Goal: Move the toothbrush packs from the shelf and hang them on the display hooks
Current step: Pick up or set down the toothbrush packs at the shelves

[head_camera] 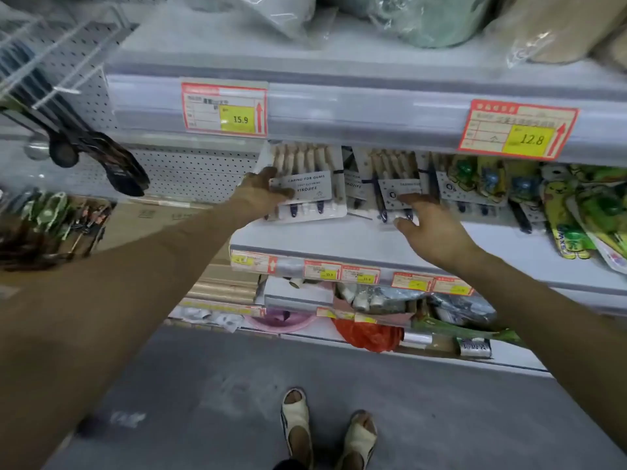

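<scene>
Gripping a pack (307, 184) by its edge, left hand (263, 191) may drop it; open right hand (431, 228) could topple next pack (395, 184).

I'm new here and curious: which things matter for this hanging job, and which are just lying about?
For the job: left hand, left toothbrush pack, right hand, right toothbrush pack, shelf, hooks.
Lying about: price tags, hanging utensils, bagged cushions, orange bag.
</scene>
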Available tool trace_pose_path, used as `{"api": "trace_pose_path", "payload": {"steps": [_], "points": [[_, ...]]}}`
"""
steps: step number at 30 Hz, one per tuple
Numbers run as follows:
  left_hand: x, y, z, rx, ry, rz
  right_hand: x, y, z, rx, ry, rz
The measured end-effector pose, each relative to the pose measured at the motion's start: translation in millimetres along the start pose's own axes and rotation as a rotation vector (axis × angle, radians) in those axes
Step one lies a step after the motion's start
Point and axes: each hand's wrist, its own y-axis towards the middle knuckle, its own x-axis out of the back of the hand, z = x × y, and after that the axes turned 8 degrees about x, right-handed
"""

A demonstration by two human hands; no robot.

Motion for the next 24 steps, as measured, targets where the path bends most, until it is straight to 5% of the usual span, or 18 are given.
{"api": "trace_pose_path", "payload": {"steps": [8,16,24], "points": [[5,-6,-6,-0.031,-0.091,-0.053,-10,4,-20,-0.063,-0.115,0.015],[3,-40,-7,-0.045,-0.538,-0.011,-22,11,-18,0.044,-0.445,-0.031],[5,-50,8,-0.062,-0.652,0.035,-31,18,-20,0.062,-0.314,0.042]]}}
